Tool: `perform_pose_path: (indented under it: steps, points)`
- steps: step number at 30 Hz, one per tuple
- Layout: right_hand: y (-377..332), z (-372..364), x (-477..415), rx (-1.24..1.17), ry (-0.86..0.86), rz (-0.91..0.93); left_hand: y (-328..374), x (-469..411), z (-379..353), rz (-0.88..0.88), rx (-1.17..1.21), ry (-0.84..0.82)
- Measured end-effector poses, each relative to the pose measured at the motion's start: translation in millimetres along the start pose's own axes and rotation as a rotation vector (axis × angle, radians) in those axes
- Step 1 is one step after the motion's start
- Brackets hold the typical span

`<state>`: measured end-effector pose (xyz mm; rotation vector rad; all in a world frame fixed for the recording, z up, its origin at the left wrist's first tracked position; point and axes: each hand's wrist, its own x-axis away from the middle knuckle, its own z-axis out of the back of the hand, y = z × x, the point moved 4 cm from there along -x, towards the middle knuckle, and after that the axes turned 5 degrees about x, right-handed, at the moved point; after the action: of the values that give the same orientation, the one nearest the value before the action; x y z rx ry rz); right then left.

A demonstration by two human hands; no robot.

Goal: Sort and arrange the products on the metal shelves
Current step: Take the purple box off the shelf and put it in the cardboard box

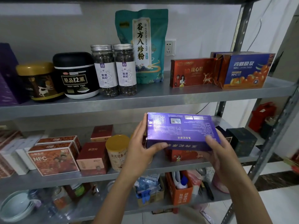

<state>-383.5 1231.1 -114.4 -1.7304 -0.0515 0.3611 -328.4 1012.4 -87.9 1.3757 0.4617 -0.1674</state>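
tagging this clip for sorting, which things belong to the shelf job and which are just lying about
Job: purple box, held in left hand and right hand; black tub; teal pouch; red deer box; blue juice box.
Lying about: stacked bowls; wall socket; red bag beyond the shelves.

A pale off-white painted wall (48, 33) fills the background behind a grey metal shelving unit (153, 92) with perforated upright posts (241, 26). A white plastic wall socket (169, 47) is set in the wall above the upper visible shelf. A bright, soft-edged patch of light (40, 9) lies high on the left. At lower right, glossy white floor tiles (267, 206) border a dark marbled strip (275, 180).
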Motion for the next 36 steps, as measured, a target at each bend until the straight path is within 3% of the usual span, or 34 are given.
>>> perform_pose_path:
  steps: [5,8,13,19,23,28,36]
  points:
    - [-5,0,6,0.242,0.016,0.090,-1,-1,0,0.076,0.067,0.060]
    - [-12,-7,5,0.316,-0.017,0.247,0,-3,1,0.089,0.122,0.097]
    - [-19,-7,1,0.435,0.108,0.424,2,-9,3,0.124,0.127,0.066]
    - [-27,11,-6,0.436,0.206,0.383,9,-12,11,0.048,-0.092,-0.085]
    - [-23,16,-12,0.417,0.185,0.278,15,-9,14,0.003,-0.062,-0.126]
    - [-17,17,-15,0.374,0.206,0.211,19,-11,17,-0.075,0.016,-0.068]
    - [-7,20,-7,0.288,0.182,0.105,9,-13,10,-0.025,0.057,-0.003]
